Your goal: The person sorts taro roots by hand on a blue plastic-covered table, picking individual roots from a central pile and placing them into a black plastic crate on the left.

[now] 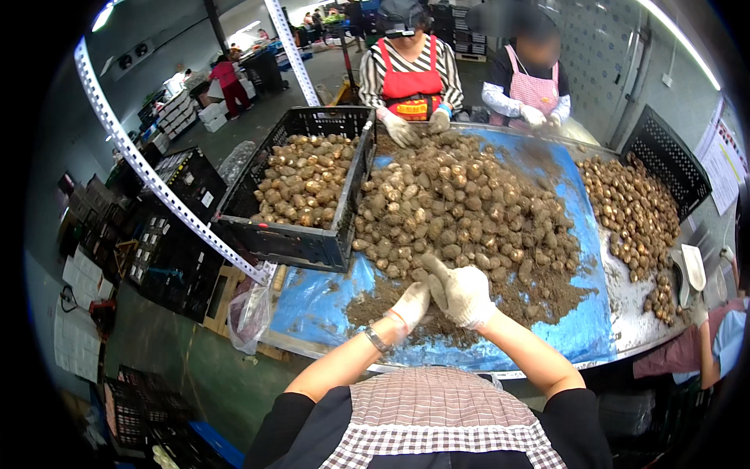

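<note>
My left hand (411,306) and my right hand (469,297) meet at the near edge of a large heap of small, soil-covered taro corms (461,203). Both wear pale knit gloves, and the fingertips are brown with dirt. My left fingers are closed against the right hand's fingers, which are bent inward and point up and left. Whatever lies between the two hands is too brown and too hidden to make out. Loose soil (539,309) is spread under and around my hands on a blue plastic sheet (598,293).
A black crate (293,246) of taro stands at the table's left. Cleaner taro (629,207) spills from a tipped black crate (664,160) on the right, near a white scoop (692,266). Two gloved co-workers (410,70) (531,82) face me. A perforated post (168,187) rises at left.
</note>
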### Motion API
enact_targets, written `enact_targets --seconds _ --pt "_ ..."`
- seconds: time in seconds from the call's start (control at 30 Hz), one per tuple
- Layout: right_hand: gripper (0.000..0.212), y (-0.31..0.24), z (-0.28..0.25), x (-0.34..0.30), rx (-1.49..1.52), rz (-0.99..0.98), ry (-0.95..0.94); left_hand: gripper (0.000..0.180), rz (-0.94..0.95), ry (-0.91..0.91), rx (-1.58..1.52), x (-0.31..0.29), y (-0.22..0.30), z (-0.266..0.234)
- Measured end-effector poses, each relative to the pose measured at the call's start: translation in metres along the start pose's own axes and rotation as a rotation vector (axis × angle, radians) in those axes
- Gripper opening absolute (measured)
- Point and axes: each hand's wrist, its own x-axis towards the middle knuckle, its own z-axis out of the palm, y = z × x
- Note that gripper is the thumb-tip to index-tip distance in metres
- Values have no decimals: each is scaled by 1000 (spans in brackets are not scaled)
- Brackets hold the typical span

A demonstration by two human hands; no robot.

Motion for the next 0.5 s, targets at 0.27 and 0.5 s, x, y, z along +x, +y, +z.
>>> enact_targets --seconds 0.27,0.5 --pt "45 27 46 -24 1118 879 -145 26 1038 414 1087 6 -19 2" --pt "33 20 35 -25 487 269 282 30 902 307 974 31 -37 -5"
